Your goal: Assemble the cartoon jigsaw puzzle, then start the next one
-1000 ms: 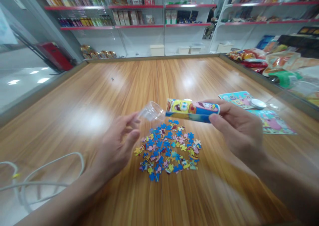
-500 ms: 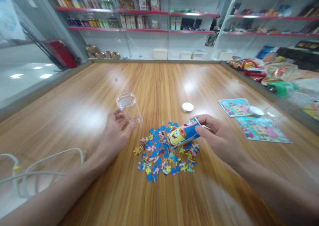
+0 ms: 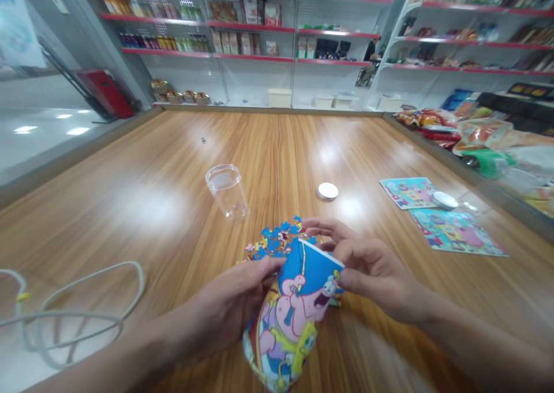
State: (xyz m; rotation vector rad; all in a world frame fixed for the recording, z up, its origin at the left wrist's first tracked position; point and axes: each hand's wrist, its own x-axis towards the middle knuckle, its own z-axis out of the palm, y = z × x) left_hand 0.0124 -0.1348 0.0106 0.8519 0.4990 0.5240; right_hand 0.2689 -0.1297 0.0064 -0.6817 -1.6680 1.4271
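Observation:
A curled cartoon-printed paper sheet (image 3: 289, 318), blue with pink and yellow figures, is held low in front of me. My left hand (image 3: 236, 295) grips its left side, thumb near the top and fingers partly hidden behind it. At the upper right edge, my right hand (image 3: 367, 266) pinches the sheet between thumb and fingers. Behind the sheet lies a pile of jigsaw puzzle pieces (image 3: 277, 238), partly covered by the sheet and hands. A clear plastic jar (image 3: 229, 197) stands uncapped beyond my left hand, and a white lid (image 3: 328, 191) lies beyond my right.
Two cartoon picture cards (image 3: 456, 229) lie at the right, with another white lid (image 3: 445, 200) on them. A pale cable (image 3: 125, 318) loops at the left. Bagged goods (image 3: 489, 133) are heaped past the table's right edge. Stocked shelves (image 3: 251, 26) stand behind.
My left hand has let go of the jar and come to the sheet. The rolled sheet has moved toward me, turned more upright and opened wider, with both hands on it.

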